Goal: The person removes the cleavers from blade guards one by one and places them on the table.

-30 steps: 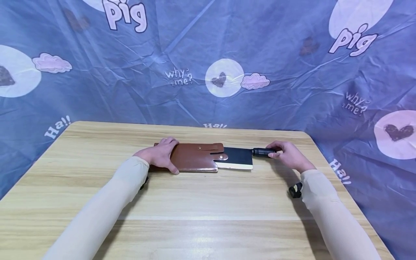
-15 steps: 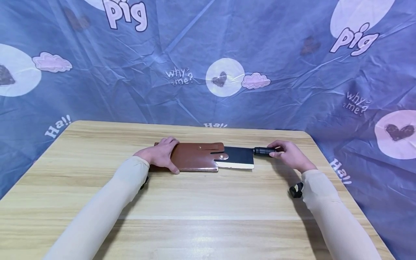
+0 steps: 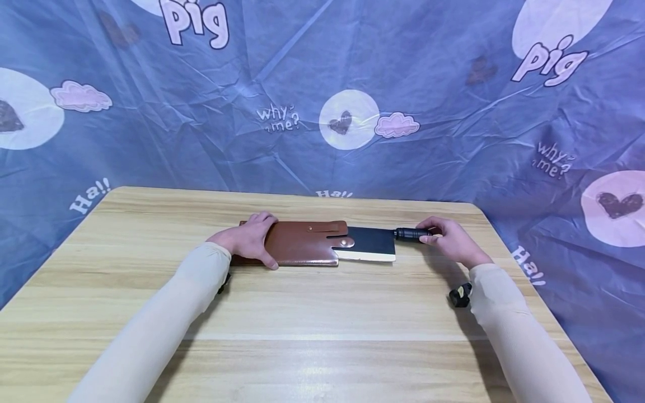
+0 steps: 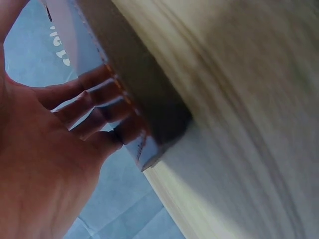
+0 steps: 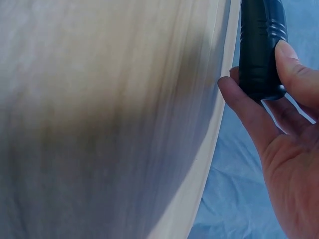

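In the head view a brown leather knife sheath (image 3: 302,243) with metal studs lies flat on the table. My left hand (image 3: 252,238) spans its left end and holds it, thumb at the near edge, fingers toward the far edge. A cleaver (image 3: 371,242) sticks out of the sheath's right end, its dark blade having a pale lower edge. The rest of the blade is hidden inside. My right hand (image 3: 445,238) pinches the end of the black ribbed handle (image 5: 259,50) between thumb and fingers. In the left wrist view, fingers (image 4: 94,102) reach onto the sheath's end.
The wood-grain table (image 3: 312,313) runs back to a blue printed cloth (image 3: 221,145). Beneath the right wrist shows a small black device (image 3: 459,295).
The cleaver has slid slightly to the right, so a little more blade shows beyond the sheath. My right hand moved with the handle; the left hand and sheath stay nearly still.
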### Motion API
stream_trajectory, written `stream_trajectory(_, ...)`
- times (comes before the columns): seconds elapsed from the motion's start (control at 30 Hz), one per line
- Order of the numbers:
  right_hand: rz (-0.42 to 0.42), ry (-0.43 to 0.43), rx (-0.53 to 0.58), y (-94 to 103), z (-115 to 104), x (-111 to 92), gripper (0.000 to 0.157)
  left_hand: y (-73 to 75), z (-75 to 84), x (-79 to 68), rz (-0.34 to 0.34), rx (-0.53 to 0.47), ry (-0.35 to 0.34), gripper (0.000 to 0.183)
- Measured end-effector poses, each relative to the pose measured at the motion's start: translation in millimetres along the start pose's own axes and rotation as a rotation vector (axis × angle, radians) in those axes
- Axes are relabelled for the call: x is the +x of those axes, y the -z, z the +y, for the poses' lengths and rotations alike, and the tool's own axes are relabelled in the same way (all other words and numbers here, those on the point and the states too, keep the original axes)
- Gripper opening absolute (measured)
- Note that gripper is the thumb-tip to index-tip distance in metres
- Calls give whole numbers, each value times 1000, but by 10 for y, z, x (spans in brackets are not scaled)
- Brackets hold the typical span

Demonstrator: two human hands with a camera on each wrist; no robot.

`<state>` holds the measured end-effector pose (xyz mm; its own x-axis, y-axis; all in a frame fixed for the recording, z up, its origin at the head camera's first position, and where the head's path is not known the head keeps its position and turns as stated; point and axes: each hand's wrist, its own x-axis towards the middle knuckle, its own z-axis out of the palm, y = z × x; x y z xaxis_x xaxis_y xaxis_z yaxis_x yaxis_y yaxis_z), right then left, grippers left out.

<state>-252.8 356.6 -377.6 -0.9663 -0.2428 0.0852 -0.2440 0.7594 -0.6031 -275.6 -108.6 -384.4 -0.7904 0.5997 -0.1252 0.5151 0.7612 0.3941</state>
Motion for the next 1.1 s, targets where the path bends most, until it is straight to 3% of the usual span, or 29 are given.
stream_trajectory(0.5,-8,-18,14,4,27,-8,23,29,0,39,14,11,-7,110)
stream_trajectory(1.1,-33,-19,10,-15,3,15,25,80,-39,-14,13,-23,-7,109)
